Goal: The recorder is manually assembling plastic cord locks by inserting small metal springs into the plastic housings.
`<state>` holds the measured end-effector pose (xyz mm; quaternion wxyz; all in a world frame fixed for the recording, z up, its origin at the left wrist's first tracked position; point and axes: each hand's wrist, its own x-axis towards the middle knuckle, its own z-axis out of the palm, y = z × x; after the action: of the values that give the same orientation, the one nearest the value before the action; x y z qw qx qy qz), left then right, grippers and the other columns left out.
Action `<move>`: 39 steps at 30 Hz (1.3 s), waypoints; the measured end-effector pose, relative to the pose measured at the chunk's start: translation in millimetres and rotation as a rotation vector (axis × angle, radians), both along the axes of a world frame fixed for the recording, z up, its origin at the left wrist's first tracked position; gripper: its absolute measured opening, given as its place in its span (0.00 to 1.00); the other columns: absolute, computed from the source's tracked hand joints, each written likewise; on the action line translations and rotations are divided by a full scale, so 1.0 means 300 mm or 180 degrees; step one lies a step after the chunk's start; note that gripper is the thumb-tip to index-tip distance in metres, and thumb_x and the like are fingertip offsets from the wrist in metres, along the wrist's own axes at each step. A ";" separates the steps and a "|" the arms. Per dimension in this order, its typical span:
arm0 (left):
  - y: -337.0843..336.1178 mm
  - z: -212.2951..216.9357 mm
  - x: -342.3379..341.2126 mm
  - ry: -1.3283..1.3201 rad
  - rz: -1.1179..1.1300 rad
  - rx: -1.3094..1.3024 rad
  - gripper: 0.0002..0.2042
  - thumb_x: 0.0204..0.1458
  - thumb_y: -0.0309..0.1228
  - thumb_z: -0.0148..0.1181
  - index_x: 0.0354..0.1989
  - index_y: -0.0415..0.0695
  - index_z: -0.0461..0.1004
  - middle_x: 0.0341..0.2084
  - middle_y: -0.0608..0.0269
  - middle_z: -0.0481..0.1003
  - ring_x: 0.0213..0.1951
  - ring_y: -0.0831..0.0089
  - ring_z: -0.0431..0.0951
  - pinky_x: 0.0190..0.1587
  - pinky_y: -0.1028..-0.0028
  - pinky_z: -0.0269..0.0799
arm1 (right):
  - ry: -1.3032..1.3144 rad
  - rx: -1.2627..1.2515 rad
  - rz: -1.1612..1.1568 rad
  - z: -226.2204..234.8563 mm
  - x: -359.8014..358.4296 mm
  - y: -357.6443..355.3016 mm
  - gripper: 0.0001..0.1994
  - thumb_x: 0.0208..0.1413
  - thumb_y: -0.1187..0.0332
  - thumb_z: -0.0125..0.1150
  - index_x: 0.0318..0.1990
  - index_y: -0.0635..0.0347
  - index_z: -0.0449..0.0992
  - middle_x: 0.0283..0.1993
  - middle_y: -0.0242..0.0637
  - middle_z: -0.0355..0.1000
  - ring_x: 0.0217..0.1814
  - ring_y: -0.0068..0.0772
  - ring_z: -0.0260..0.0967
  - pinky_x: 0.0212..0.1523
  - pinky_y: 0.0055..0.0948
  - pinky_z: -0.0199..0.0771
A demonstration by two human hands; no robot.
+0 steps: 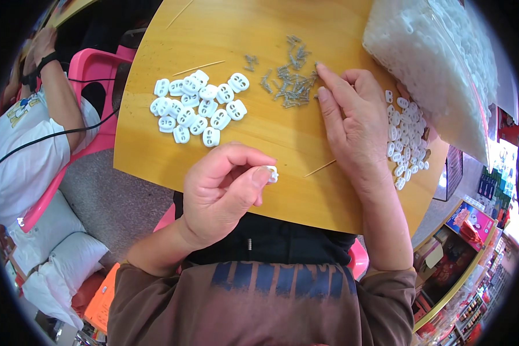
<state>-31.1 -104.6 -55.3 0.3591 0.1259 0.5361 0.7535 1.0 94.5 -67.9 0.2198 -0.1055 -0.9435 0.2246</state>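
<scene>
My left hand is closed in front of the table's near edge, pinching a small white plastic cord lock piece between thumb and fingertips. My right hand reaches over the table with thumb and index finger apart, their tips at the right edge of a loose heap of small metal springs. Left of the springs lies a group of white two-hole cord locks. Beyond my right wrist is a heap of smaller white two-hole pieces, partly hidden by the hand.
A large clear bag of white parts rests on the table's right side. Wooden toothpicks lie on the yellow wooden table. At left, another person's arm shows beside a pink chair. A small silvery thing lies on my dark trousers.
</scene>
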 end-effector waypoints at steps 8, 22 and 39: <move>-0.008 -0.004 -0.005 0.0045 -0.0033 -0.0023 0.05 0.48 0.20 0.49 0.34 0.35 0.67 0.24 0.66 0.69 0.21 0.88 0.65 0.22 0.88 0.61 | -0.0367 0.0123 0.0208 0.049 -0.022 -0.004 0.10 0.47 0.71 0.54 0.39 0.61 0.72 0.27 0.38 0.62 0.29 0.34 0.61 0.31 0.26 0.60; -0.009 -0.001 -0.014 0.0011 -0.0085 -0.0039 0.05 0.48 0.21 0.51 0.34 0.36 0.68 0.23 0.70 0.67 0.20 0.89 0.63 0.23 0.89 0.59 | -0.0220 0.0082 0.0145 0.045 -0.056 0.016 0.10 0.47 0.72 0.54 0.38 0.65 0.71 0.26 0.36 0.63 0.28 0.30 0.61 0.30 0.23 0.60; -0.016 -0.002 -0.032 0.0242 -0.0286 0.0001 0.05 0.48 0.19 0.45 0.34 0.36 0.65 0.25 0.63 0.65 0.20 0.83 0.66 0.22 0.85 0.63 | 0.0111 0.0658 0.0843 0.058 -0.066 -0.098 0.10 0.37 0.76 0.59 0.32 0.59 0.74 0.28 0.35 0.65 0.30 0.36 0.62 0.28 0.28 0.62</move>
<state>-40.8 -109.4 -55.9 0.3719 0.1784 0.5431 0.7314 -19.0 65.0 -50.5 0.2144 0.0467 -0.9632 0.1551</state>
